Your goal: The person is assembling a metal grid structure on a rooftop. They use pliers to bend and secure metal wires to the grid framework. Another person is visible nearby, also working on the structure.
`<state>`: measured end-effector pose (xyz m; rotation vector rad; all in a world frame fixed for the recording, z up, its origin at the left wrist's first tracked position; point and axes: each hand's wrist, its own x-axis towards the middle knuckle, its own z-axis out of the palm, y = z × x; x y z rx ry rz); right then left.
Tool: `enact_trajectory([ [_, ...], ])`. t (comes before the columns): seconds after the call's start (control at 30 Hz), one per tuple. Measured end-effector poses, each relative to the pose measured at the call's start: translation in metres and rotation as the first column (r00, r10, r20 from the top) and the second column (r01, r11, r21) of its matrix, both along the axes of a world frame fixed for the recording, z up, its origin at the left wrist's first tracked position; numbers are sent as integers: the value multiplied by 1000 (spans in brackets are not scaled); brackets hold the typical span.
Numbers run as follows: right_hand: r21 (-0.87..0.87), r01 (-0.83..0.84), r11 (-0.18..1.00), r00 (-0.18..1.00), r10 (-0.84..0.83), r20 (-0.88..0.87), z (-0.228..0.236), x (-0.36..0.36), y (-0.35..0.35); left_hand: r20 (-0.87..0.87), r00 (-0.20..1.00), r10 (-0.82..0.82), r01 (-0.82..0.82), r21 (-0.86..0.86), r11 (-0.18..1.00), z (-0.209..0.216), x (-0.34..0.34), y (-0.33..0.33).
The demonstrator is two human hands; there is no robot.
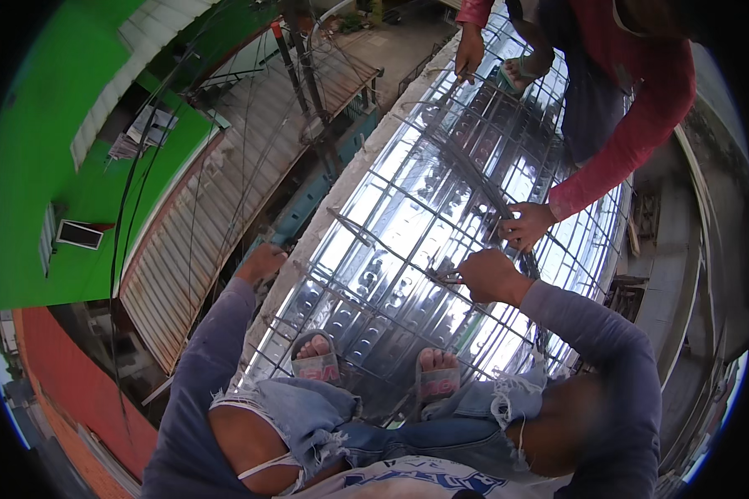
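Observation:
My right hand [491, 276] is closed round a small metal hand tool [449, 278], perhaps pliers, its tip at a crossing of the rebar mesh [408, 259]. Thin dark bars make up this mesh, which lies over shiny corrugated metal decking [373, 281]. At the concrete edge [308, 241] on the left, my left hand [262, 262] has its fingers curled; what they grip is too small to tell. Just beyond my right hand, a co-worker's hand [526, 225] in a red sleeve touches a dark bundle of rods or wires [478, 179] lying slantwise across the mesh.
The co-worker's other hand [469, 54] reaches down at the far end of the mesh. My sandalled feet [316, 358] stand at its near end. Left of the concrete edge is a drop toward a rusty corrugated roof [200, 216], with overhead cables [137, 166] and a green wall [33, 183].

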<state>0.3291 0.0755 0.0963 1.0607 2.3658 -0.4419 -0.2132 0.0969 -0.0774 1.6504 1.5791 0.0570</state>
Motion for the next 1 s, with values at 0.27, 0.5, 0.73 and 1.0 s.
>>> enact_trajectory([
  [0.27, -3, 23, 1000, 1000, -23, 0, 1, -3, 7, -31, 1000, -6, 7, 8, 1000, -3, -5, 8],
  [0.5, -18, 28, 999, 999, -27, 27, 0, -2, 11, -20, 998, 68, -69, -96, 993, 19, 11, 13],
  [0.73, 4, 12, 1000, 998, -12, -57, -3, -9, 17, -48, 995, 89, -93, -103, 990, -7, -30, 13],
  [1.0, 55, 20, 998, 999, -18, -48, -12, -3, 6, -46, 998, -44, 44, -11, 999, -12, -21, 19],
])
